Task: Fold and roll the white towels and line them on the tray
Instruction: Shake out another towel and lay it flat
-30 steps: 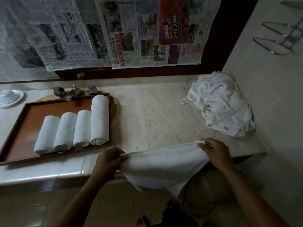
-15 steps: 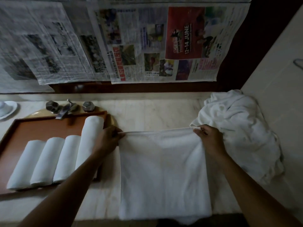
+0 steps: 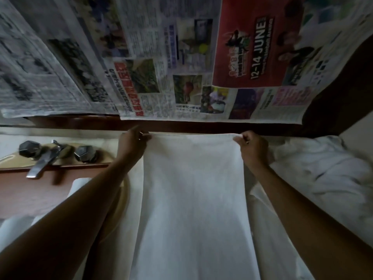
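**White towel (image 3: 193,199) stretched along the worktop (image 3: 66,135)**

Newspaper sheets (image 3: 171,57) cover the wall behind the pale stone worktop. The towel lies lengthwise on it, with its far edge at the dark strip under the papers. A heap of loose white towels (image 3: 323,168) sits just to its right. At left, the brown tray (image 3: 24,190) holds rolled towels (image 3: 79,183), partly hidden by the left arm. A metal tap (image 3: 40,166) reaches over the tray's far edge. The left hand (image 3: 131,144) and right hand (image 3: 252,148) each pinch a far corner of the towel.
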A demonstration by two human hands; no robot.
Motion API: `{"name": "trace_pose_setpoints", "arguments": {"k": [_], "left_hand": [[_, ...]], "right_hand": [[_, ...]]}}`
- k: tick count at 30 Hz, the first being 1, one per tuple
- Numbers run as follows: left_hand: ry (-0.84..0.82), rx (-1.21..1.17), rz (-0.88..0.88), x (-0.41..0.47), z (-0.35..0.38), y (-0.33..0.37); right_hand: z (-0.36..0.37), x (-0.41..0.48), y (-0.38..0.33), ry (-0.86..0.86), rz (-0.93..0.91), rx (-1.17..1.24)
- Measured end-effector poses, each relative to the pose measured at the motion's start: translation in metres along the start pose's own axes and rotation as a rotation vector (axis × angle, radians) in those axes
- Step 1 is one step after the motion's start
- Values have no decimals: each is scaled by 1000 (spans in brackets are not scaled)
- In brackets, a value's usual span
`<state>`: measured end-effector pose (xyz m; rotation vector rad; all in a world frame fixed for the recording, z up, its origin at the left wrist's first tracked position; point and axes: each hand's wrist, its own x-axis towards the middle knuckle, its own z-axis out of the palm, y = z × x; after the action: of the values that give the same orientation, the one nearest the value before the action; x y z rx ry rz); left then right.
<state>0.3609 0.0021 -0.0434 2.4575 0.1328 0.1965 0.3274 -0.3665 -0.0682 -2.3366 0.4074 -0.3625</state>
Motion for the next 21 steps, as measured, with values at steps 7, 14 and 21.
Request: {"name": "trace_pose_setpoints", "arguments": {"k": [7, 14, 21], "left_hand": [[-53, 187, 98, -66, 88, -17], [-290, 318, 323, -81, 146, -22], [-259, 392, 243, -32, 118, -74]], "right_hand": [[71, -49, 36, -31, -77, -253], [114, -86, 36, -207, -446, -386], [82, -37, 71, -252, -249, -537]]}}
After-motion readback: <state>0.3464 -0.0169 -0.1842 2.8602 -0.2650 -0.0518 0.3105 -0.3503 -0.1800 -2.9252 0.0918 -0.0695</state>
